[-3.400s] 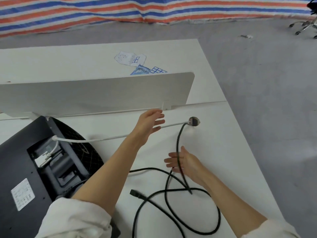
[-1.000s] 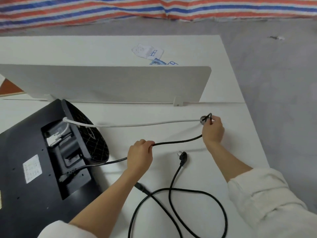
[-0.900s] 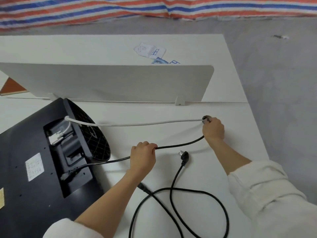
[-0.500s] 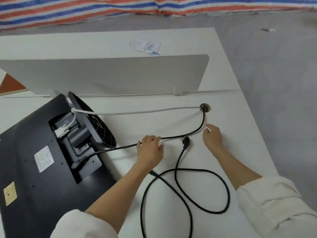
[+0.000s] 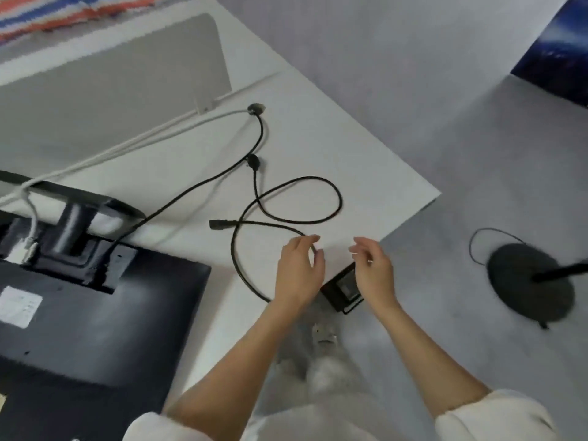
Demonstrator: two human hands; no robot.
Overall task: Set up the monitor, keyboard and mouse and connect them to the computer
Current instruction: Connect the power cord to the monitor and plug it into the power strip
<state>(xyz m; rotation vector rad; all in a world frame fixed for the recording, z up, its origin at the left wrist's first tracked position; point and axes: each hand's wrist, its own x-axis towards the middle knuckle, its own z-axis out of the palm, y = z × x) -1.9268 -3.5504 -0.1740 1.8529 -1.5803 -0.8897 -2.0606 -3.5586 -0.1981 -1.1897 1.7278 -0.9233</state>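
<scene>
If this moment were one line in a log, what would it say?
left hand: open, over loose black cable | right hand: open, empty | monitor: face down on desk, cabled

Cream fleecy sleeves [image 5: 496, 415] pushed up, pale trousers [image 5: 318, 418], light shoes [image 5: 324, 337].

I see a white desk [image 5: 334, 148] carrying a face-down monitor [image 5: 89, 313], a looped black power cable [image 5: 299, 218], a white cable [image 5: 143, 140] and a grey divider panel [image 5: 111, 74].
</scene>
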